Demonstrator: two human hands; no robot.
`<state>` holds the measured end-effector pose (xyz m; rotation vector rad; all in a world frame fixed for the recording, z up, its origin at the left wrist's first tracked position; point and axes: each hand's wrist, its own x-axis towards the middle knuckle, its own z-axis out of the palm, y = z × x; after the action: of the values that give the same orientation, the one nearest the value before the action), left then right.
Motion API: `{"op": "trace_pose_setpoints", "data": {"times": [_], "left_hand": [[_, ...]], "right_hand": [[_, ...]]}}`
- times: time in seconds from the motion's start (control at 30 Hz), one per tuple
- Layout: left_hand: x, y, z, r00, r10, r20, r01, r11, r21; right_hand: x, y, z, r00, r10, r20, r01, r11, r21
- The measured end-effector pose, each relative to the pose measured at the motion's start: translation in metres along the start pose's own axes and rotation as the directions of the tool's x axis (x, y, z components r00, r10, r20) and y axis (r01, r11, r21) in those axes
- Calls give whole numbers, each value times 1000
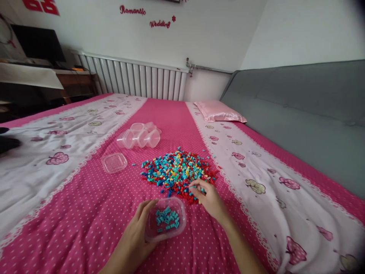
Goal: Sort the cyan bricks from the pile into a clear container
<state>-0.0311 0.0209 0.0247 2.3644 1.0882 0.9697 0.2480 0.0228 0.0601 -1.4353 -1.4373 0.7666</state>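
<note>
In the head view, I take the big pile of small bricks [176, 167] as my landmark; it lies on the pink dotted part of the bed [168, 112]. On the near side of the pile, a little to its left, I have one clear plastic container [159, 237] with its top uncovered. Inside it there are only turquoise bricks [167, 215], scattered over the bottom; I estimate around twenty or more, but they overlap and I cannot count them exactly. The pile itself mixes turquoise, red, blue, yellow and green, far too many for counting.

To the left of the pile, one clear lid [114, 163] lies flat. Behind this lid, at the far left of the pile, there is a group of clear containers [138, 137]; I see at least three in the front row, but the exact number is not clear. One pink pillow [219, 111] lies well apart, at the far right of the pile.

My left hand [142, 220] is on the near side of the pile, with its fingers curved around the left rim of the container, holding it. My right hand [207, 198] reaches over the near right edge of the pile, fingers bent and held narrow, thumb close to the index; I cannot tell if a brick is between them.
</note>
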Motion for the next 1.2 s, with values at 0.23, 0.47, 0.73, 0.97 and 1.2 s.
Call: {"op": "trace_pose_setpoints", "data": {"times": [0.23, 0.47, 0.73, 0.97, 1.2], "left_hand": [[0, 1, 1, 1000, -16, 5, 16, 1000, -26], [1, 3, 1, 1000, -15, 14, 15, 1000, -14], [-1, 4, 0, 999, -26, 21, 26, 999, -43], [0, 3, 0, 1000, -16, 11, 16, 999, -28], [0, 3, 1, 999, -37, 20, 38, 998, -50]], "right_hand": [[-19, -31, 19, 961, -62, 271, 70, 997, -19], [-20, -31, 19, 947, -102, 304, 89, 995, 55], [-17, -11, 18, 981, -2, 194, -68, 932, 356], [-13, -4, 23, 983, -6, 183, -64, 925, 375], [-14, -5, 20, 967, 4, 253, -70, 965, 253]]}}
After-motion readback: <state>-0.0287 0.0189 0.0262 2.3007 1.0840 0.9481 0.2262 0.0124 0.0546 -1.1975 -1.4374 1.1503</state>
